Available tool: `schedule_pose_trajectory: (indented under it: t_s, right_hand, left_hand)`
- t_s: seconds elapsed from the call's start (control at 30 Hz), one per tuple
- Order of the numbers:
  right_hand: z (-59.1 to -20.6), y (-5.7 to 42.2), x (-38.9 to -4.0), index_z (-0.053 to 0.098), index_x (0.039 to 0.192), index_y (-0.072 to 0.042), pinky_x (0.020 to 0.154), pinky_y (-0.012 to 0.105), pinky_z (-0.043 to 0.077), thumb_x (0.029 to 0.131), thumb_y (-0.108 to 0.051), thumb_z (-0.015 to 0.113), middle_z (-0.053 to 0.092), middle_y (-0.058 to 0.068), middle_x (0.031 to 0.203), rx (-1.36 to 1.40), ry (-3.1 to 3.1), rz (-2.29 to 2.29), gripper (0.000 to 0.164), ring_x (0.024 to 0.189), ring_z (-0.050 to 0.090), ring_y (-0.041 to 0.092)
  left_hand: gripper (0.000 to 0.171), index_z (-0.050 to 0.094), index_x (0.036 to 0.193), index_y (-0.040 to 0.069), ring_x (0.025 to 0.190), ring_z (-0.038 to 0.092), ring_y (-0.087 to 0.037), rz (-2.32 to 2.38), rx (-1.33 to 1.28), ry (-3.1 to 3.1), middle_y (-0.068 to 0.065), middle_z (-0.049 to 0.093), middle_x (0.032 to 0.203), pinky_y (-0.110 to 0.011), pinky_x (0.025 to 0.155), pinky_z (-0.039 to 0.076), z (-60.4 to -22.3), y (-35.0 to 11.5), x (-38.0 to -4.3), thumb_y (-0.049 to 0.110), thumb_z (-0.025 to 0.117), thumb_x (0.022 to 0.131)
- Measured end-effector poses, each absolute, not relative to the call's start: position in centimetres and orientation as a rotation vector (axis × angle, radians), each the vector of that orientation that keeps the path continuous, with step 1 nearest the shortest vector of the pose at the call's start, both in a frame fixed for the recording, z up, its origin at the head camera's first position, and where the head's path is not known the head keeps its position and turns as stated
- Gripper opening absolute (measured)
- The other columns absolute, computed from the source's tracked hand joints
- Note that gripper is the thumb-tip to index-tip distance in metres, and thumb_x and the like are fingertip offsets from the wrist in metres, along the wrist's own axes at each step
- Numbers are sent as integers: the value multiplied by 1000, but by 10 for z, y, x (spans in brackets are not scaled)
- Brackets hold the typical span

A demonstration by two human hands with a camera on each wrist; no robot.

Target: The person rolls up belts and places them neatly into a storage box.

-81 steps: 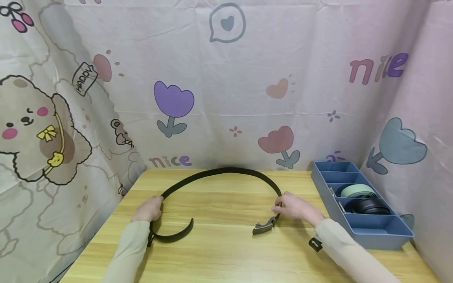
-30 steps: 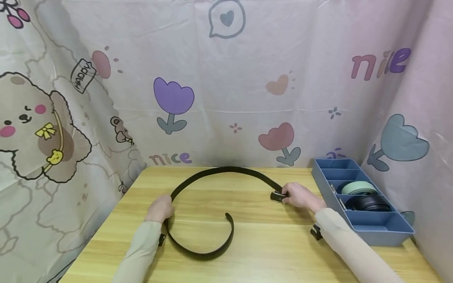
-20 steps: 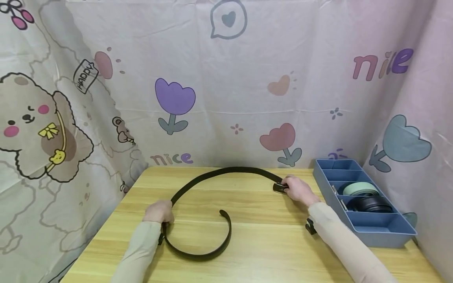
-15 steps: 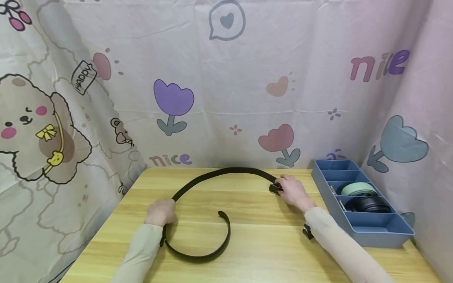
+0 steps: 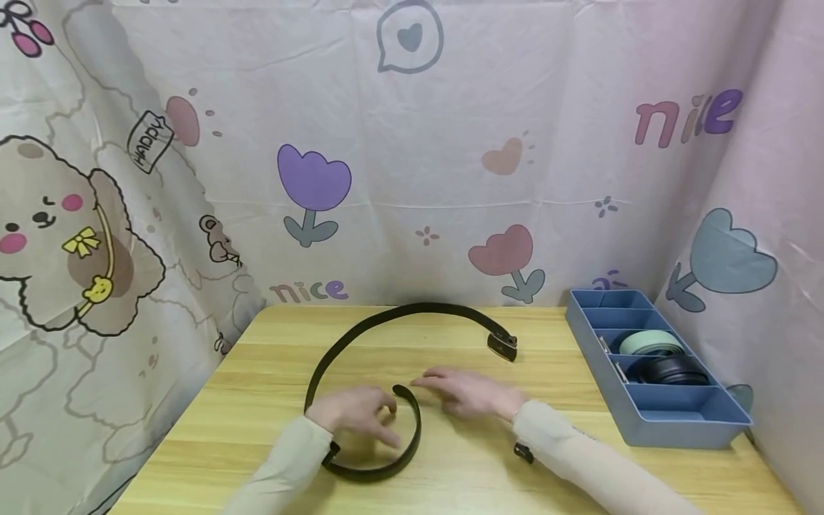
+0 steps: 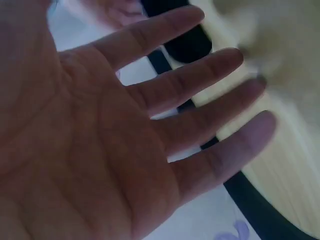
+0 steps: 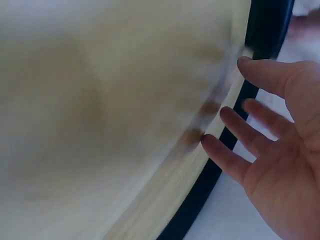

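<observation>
A black belt (image 5: 425, 308) lies on the table in a wide, unclosed curl. Its metal buckle (image 5: 502, 347) is at the back right, and the rounded tail tip (image 5: 399, 390) points inward near the middle. My left hand (image 5: 357, 413) hovers inside the curl, fingers apart and holding nothing. Just right of the tail, my right hand (image 5: 466, 393) reaches leftward with its fingers extended, also holding nothing. The left wrist view has the spread palm (image 6: 100, 140) in front of the belt strap (image 6: 250, 200). The right wrist view has the fingers (image 7: 227, 155) beside the strap (image 7: 270, 30).
A blue divided box (image 5: 695, 433) stands at the table's right edge, with a rolled green belt (image 5: 651, 342) and a rolled black belt (image 5: 672, 370) in separate compartments. Patterned curtains (image 5: 412, 143) rise behind and at both sides of the wooden table (image 5: 212, 443).
My right hand has let go of the buckle and moved left and nearer. My left hand has released the belt's left side and moved right, over the curl. Earlier, the buckle and tail were repositioned.
</observation>
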State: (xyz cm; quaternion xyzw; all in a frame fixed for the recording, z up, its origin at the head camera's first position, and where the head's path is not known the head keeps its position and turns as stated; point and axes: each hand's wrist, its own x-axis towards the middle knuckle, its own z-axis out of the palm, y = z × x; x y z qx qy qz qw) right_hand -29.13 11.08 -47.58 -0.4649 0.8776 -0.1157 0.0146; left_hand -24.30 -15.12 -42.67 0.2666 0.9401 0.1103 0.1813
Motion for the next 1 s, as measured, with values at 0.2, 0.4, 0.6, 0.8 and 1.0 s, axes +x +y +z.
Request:
schedule_pose_trajectory:
  t_s: [0.2,0.4,0.6,0.8,1.0]
  right_hand:
    - [-479,96,-282,56,134,-26,105,39,45,90,-24,68,39,8,155,-1629,2703,-228,46,133,50,25]
    - [-477,110,-281,66,90,-25,98,33,49,80,-38,77,56,9,136,-1449,2746,-405,20,114,61,21]
    - [-478,132,-278,67,76,-27,90,30,52,69,-46,83,66,-1,116,-1343,2849,-451,27,98,63,11]
    - [-475,142,-280,67,82,-23,76,21,51,67,-41,85,68,-9,94,-1403,2828,-459,30,82,58,3]
    - [-472,147,-282,65,92,-20,74,17,50,73,-25,84,68,-13,89,-1399,2698,-542,27,79,58,-2]
  left_hand:
    - [78,60,131,26,109,60,-24,148,852,2623,-4,56,127,-42,87,53,-430,-132,-230,56,85,63]
    - [57,66,117,27,97,58,-16,170,857,2667,1,57,118,-34,79,51,-434,-131,-227,49,84,68]
    - [54,66,116,20,91,58,-17,81,864,2768,-1,59,107,-35,76,52,-441,-121,-229,47,82,72]
    - [71,58,120,12,92,60,-23,-55,905,2906,-7,63,105,-36,76,52,-454,-84,-224,66,70,75]
    - [73,52,128,8,99,60,-21,-57,990,2976,-6,64,112,-32,79,51,-462,-54,-221,60,70,80]
